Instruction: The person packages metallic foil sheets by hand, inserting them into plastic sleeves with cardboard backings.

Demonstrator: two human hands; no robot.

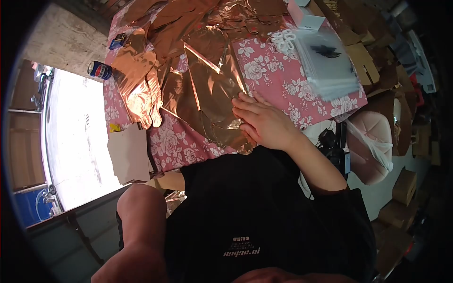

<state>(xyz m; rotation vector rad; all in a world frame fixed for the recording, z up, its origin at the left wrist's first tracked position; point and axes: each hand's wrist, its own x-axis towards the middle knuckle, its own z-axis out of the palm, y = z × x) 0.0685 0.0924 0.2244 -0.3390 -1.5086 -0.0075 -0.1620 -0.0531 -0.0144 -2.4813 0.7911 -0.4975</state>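
Note:
My right hand (269, 123) lies flat, fingers stretched out and held near each other, on the right edge of a shiny copper-coloured foil sheet (214, 89) that looks like a flat foil balloon. Nothing shows in its grip. The foil reaches down to the front table edge by my black shirt. To its left lies another flat foil piece (141, 87) with a rounded outline, and more creased foil (184, 16) covers the back. Of my left arm I see only the bent elbow at the lower left; the left hand is out of sight.
A pink floral tablecloth (262, 63) lies underneath. Clear plastic bags (325, 70), white cord (283, 42) and a white box (306, 14) are at right. A blue can (100, 70), small blue box (117, 41) and open carton (127, 155) stand left. A pink chair (370, 146) is beside the table.

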